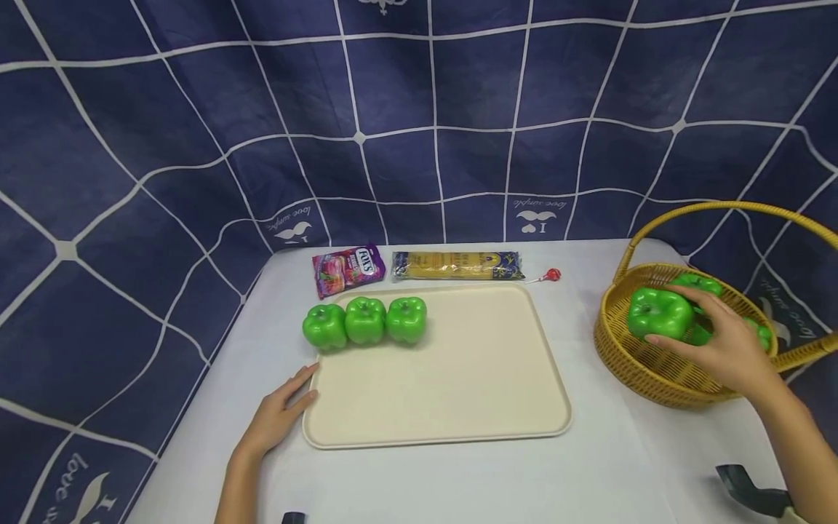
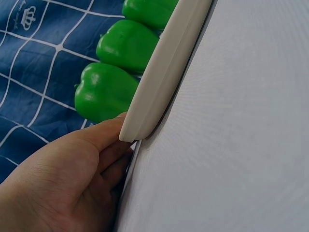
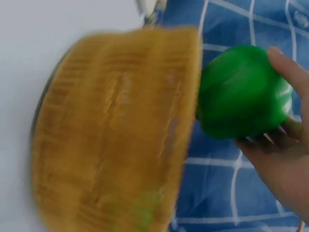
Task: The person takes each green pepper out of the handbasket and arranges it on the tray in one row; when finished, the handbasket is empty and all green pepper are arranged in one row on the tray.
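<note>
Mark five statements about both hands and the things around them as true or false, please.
The right hand holds a green bell pepper over the round yellow wicker basket. True.
Nothing else lies in the basket. False: other green peppers lie inside.
The left hand touches the rectangular cream tray. True.
The tray lies right of the basket. False: it lies left.
Five peppers form the row at the tray's far left. False: three green peppers do.

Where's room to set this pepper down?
Free: the tray, right of and nearer than the three peppers; the table, near side and between tray and basket.
Crowded: the tray's back left; its left edge, by the left hand; behind it, candy bag, yellow pack and lollipop.
</note>
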### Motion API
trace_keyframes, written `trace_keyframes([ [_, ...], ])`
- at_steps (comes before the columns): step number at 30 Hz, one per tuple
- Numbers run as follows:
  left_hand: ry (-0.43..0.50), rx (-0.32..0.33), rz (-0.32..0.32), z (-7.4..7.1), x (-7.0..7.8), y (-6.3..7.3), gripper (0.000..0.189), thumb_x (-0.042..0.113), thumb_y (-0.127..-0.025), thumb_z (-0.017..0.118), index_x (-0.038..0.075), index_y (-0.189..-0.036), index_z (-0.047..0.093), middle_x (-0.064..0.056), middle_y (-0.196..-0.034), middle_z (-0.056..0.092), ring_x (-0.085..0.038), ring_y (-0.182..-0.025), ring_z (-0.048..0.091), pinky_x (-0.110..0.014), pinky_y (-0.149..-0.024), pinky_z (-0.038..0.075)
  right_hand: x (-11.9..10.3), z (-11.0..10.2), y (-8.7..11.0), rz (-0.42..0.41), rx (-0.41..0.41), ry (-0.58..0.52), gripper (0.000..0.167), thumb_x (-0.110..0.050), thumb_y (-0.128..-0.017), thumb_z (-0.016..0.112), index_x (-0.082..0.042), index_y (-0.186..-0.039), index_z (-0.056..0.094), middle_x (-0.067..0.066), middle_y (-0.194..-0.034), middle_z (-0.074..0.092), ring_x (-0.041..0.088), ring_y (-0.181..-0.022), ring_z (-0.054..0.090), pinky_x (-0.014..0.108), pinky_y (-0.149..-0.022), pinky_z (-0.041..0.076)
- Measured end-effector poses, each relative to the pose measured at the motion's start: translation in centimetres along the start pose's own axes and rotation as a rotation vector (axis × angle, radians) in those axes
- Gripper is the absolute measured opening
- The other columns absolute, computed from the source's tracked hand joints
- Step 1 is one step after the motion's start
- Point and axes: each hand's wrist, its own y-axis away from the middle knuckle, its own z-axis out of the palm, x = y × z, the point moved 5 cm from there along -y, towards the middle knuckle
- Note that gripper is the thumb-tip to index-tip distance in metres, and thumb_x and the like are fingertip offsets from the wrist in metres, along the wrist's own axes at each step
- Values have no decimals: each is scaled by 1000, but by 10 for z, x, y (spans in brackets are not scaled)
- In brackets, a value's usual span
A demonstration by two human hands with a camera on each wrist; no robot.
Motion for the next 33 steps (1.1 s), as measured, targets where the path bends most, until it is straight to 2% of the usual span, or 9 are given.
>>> trace_keyframes([
  [1,0,1,0,0,0,0,53,42,-92,53,21,-139,43,-12,-146,31,-37,-134,24,-56,-107,19,-7,2,0,-14,7,-24,87,-17,-64,86,-14,-139,41,23,-128,44,34,-100,45,15,-76,43],
  [3,4,3,2,0,0,0,52,41,-92,53,21,-139,44,-13,-146,31,-37,-134,24,-56,-107,19,-22,8,-1,-33,10,-65,88,-16,-62,87,-18,-138,43,18,-128,46,30,-103,45,13,-82,39],
  [4,7,5,4,0,-1,1,52,41,-92,53,21,-139,44,-13,-146,31,-38,-134,24,-56,-107,18,-30,12,-2,-42,5,-81,88,-17,-63,87,-20,-138,43,17,-129,46,30,-106,45,24,-90,42],
  [6,9,12,11,0,-1,1,52,41,-92,54,20,-139,44,-14,-146,31,-38,-134,24,-57,-107,19,-45,21,-6,-50,-13,-117,87,-19,-64,87,-25,-138,42,14,-131,45,36,-112,42,47,-94,39],
  [8,14,20,18,0,-1,2,52,40,-92,54,20,-138,45,-15,-145,32,-38,-133,25,-57,-107,19,-58,32,-12,-66,-36,-156,86,-19,-65,86,-27,-138,42,10,-133,46,36,-116,42,58,-93,36],
  [14,15,19,28,1,-1,2,51,40,-92,54,21,-139,44,-15,-146,32,-37,-134,25,-56,-107,20,-91,80,-29,-143,-111,-313,80,-17,-67,84,-21,-137,44,6,-135,46,28,-119,44,34,-98,41],
  [20,19,17,28,1,-1,1,51,40,-92,54,22,-139,44,-14,-146,31,-36,-134,25,-55,-108,20,-106,137,-43,-180,-238,-489,77,-18,-68,83,-8,-134,44,10,-134,46,29,-121,44,36,-99,40],
  [24,8,12,12,2,-2,0,52,42,-92,52,23,-139,43,-12,-146,31,-35,-134,25,-55,-108,20,-105,168,-49,-134,-330,-563,77,-20,-68,83,-5,-132,43,13,-134,44,34,-121,45,35,-97,42],
  [33,10,11,15,1,-4,1,52,43,-92,52,23,-139,43,-13,-146,31,-35,-134,25,-55,-107,21,-111,208,-62,-105,-441,-631,79,-13,-68,82,4,-132,38,20,-134,42,42,-122,42,40,-97,41],
])
